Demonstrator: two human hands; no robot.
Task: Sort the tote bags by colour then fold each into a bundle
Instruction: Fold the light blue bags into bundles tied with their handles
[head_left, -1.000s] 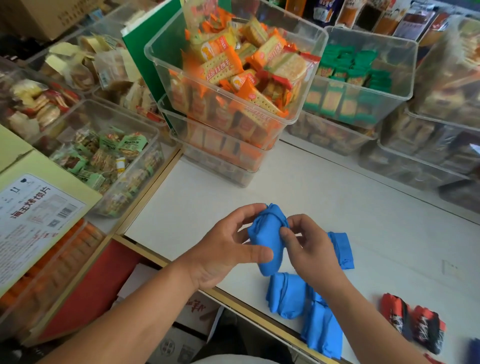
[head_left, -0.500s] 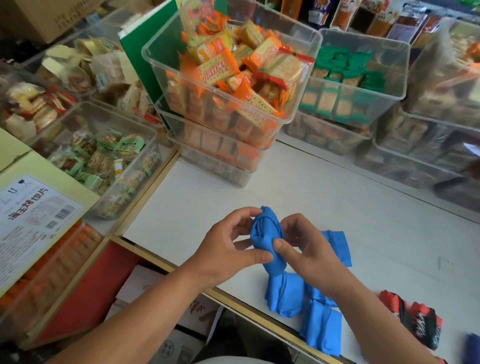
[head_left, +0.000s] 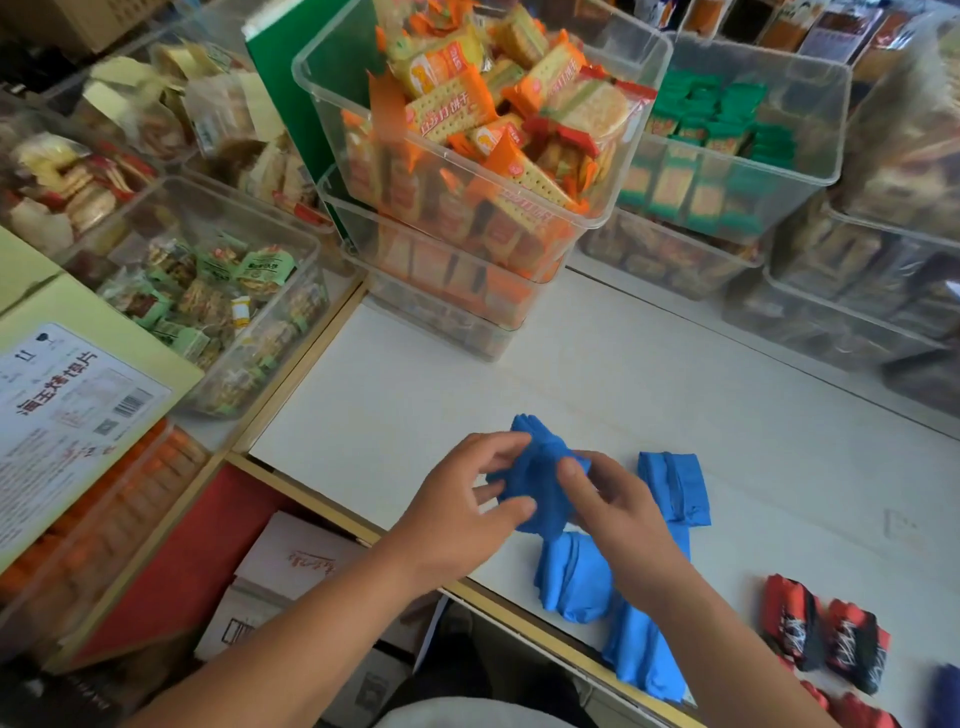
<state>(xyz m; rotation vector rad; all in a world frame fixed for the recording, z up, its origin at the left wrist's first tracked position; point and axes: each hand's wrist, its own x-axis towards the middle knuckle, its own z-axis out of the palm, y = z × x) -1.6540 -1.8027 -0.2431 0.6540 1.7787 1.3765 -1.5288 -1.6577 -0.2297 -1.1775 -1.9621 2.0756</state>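
Note:
A blue tote bag bundle (head_left: 535, 467) is held just above the white table (head_left: 597, 395) between both hands. My left hand (head_left: 457, 514) grips its left side, thumb at the lower edge. My right hand (head_left: 613, 514) pinches its right side with thumb and fingers. Three more blue bundles lie on the table: one (head_left: 675, 488) to the right, one (head_left: 571, 577) below the hands, one (head_left: 644, 654) at the table's front edge. Red-and-black bundles (head_left: 826, 629) lie at the lower right.
Clear plastic bins of snack packets stand along the back: stacked orange cracker bins (head_left: 467, 171), a green-packet bin (head_left: 727, 135), others at right. More bins (head_left: 218, 296) and a labelled cardboard box (head_left: 62, 395) fill the left. Boxes (head_left: 291, 571) sit under the table's edge.
The held blue bundle has been lowered toward the table and turned between the hands. My left thumb has slid to its lower edge; the right hand has shifted over its right side.

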